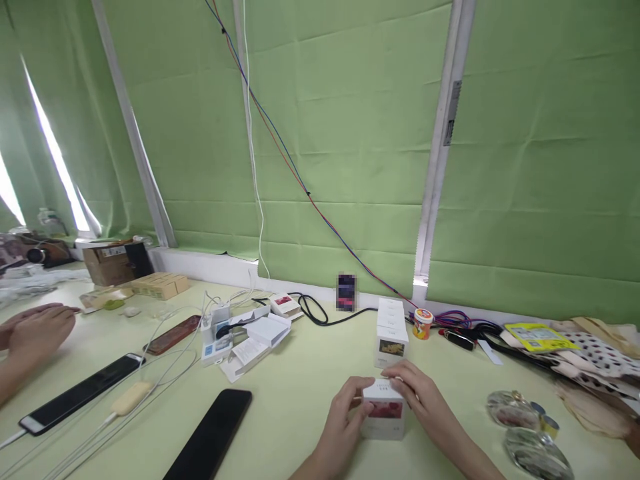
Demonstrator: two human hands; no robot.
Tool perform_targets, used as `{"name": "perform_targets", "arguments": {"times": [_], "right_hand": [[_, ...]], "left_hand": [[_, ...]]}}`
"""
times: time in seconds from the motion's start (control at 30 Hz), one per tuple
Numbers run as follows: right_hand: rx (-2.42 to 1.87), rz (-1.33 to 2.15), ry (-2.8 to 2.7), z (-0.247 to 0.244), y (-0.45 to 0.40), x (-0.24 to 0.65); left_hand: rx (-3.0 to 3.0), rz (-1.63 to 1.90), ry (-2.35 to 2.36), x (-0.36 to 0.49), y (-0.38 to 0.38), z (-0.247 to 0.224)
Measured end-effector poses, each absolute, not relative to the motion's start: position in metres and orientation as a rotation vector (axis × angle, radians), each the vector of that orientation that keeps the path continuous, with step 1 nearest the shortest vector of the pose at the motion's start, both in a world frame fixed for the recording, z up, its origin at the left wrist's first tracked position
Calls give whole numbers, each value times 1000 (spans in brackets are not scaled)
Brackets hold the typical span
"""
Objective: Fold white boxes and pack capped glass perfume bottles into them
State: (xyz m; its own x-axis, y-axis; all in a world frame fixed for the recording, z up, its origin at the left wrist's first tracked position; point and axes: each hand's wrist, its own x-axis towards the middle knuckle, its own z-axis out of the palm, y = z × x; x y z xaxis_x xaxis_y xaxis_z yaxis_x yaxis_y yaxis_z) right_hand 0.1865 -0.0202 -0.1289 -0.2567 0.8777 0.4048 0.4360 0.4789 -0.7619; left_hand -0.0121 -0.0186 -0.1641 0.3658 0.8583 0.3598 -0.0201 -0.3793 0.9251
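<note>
A small white box (384, 428) with a dark red picture on its front stands upright on the pale table. My left hand (345, 417) grips its left side, with the thumb on the front face and the fingers near the top edge. My right hand (417, 393) rests on the top right of the same box, its fingers curled over the top edge. Just behind stands a row of similar white boxes (391, 333), the nearest with a dark and gold picture.
Two clear glass bottles (535, 453) lie at the right. An orange tub (423, 324) stands behind the boxes. A black phone (213, 433), cables, a power strip (217, 347) and opened packaging (257, 343) are at the left. Another person's hands (43, 333) are at the far left.
</note>
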Motion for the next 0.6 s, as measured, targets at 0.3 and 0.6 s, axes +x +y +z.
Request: {"name": "perform_targets", "arguments": {"times": [0.3,0.6], "right_hand": [[-993,388,-1879,-197,-16,195],[-830,1154,-1688,-202,-22,183]], "left_hand": [[1657,985,719,-14,-15,-171],[1225,1063,601,-5,-20,-169]]}}
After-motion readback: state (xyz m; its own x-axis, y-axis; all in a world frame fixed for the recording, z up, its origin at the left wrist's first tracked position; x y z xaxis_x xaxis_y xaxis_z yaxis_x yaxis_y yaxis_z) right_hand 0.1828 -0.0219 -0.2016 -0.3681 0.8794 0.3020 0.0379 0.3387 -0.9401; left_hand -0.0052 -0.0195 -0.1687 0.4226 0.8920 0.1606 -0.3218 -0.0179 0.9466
